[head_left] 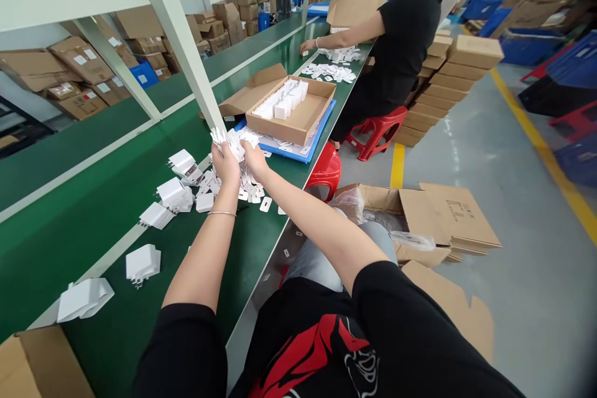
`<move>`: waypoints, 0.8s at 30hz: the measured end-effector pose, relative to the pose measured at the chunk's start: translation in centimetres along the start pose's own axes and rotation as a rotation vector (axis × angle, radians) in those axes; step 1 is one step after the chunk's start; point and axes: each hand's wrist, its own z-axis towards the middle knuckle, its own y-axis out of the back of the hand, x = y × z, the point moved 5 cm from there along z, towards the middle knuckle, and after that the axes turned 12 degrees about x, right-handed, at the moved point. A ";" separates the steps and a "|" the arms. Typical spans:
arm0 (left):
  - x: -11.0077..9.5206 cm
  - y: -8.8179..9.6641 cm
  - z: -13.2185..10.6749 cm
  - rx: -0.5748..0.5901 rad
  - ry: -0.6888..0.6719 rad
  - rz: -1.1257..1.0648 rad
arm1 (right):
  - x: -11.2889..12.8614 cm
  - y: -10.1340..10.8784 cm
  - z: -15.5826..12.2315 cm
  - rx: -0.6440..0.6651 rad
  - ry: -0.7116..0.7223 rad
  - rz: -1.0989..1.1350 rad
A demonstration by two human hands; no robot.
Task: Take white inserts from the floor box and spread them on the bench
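Both of my hands are raised over the green work table (93,224), holding a bunch of small white plastic pieces (229,138) between them. My left hand (225,165) grips the bunch from the left and my right hand (254,158) from the right. Under the hands lies a loose pile of small white parts (247,189). White charger plugs (175,194) stand in a scattered row to the left, with one more (142,263) nearer to me.
A shallow cardboard tray of white plugs (298,121) sits on a blue board ahead. A white frame post (186,50) rises beside my hands. Another person in black (401,43) sits on a red stool (380,130) farther along. Open cartons (433,217) lie on the floor.
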 end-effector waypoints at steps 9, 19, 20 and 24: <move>0.1 0.4 -0.2 0.018 -0.017 0.250 | 0.0 0.2 0.3 0.011 -0.055 -0.213; -0.5 0.9 -1.2 0.060 -0.133 0.557 | -0.5 3.3 0.1 0.059 -0.158 -0.519; -0.9 1.0 -1.0 0.058 -0.152 0.602 | -0.5 3.5 0.0 0.066 -0.166 -0.548; -3.6 1.1 -2.1 0.052 -0.249 0.782 | 0.2 4.1 0.1 0.118 -0.176 -0.608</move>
